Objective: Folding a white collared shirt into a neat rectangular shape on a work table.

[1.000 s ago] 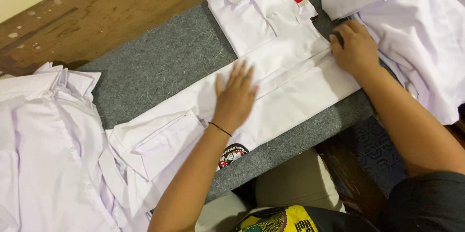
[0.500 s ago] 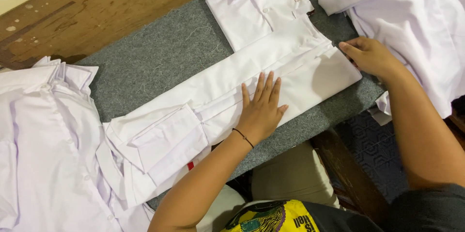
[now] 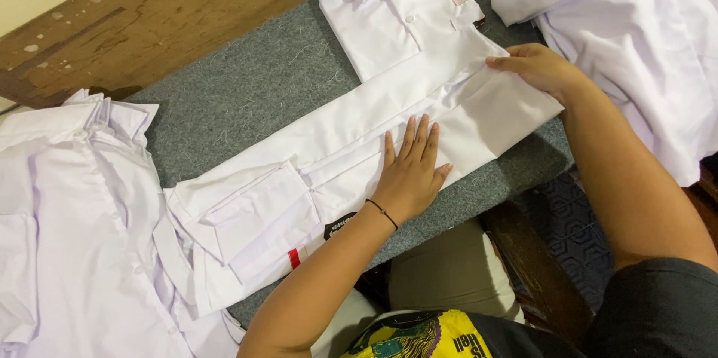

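My left hand [image 3: 410, 171] lies flat, palm down and fingers spread, on the folded white shirt [image 3: 351, 141] — pressing its middle, gripping nothing. A thin black band sits on that wrist. My right hand [image 3: 535, 68] is at the shirt's far end, fingers curled onto a fold of the cloth at the edge; whether they pinch it or merely rest on it I cannot tell. The two hands are apart, with a stretch of the shirt between them.

The shirt runs as a long narrow strip from beyond my right hand, under my left, down to its folded sleeves near my left elbow. It lies on a grey felt mat [image 3: 254, 89]. Just beyond my right hand lies a second folded shirt [image 3: 396, 14], collar up, touching the first. Outside my left arm — a heap of white shirts [image 3: 67, 238]; outside my right arm, more white shirts [image 3: 636, 36]
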